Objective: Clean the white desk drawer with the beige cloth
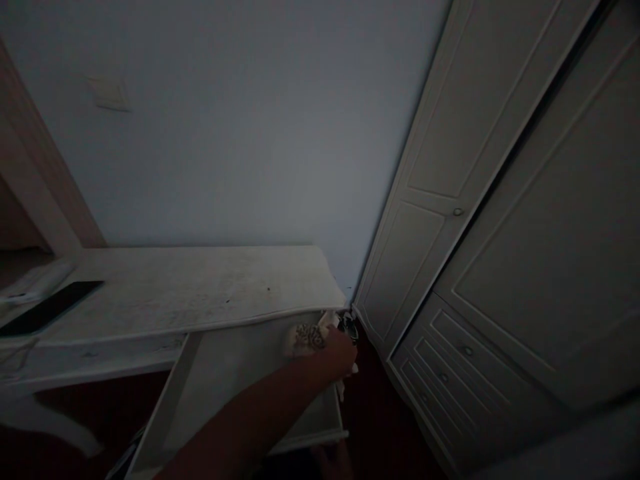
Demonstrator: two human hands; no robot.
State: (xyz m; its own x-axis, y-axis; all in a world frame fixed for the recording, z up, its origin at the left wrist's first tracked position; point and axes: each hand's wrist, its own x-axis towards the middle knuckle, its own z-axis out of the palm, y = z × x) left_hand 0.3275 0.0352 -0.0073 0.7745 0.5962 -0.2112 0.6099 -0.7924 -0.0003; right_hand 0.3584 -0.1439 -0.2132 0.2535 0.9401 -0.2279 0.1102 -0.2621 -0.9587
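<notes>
Head: bundle (pixel 306 338) (patterned) beside fingers (pixel 336 339)

My left arm (pixel 260 407) slants up rightward, left hand (pixel 343 352) below centre, fingers unclear. My right hand (pixel 334 460) shows dimly, bottom centre.

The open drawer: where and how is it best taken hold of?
The drawer seems best gripped by its front rim, from the person's side: pulled out, it presents that narrow edge towards the person, with the right hand close by.

Head cam, fwd/down over drawer (pixel 215 367)
</notes>
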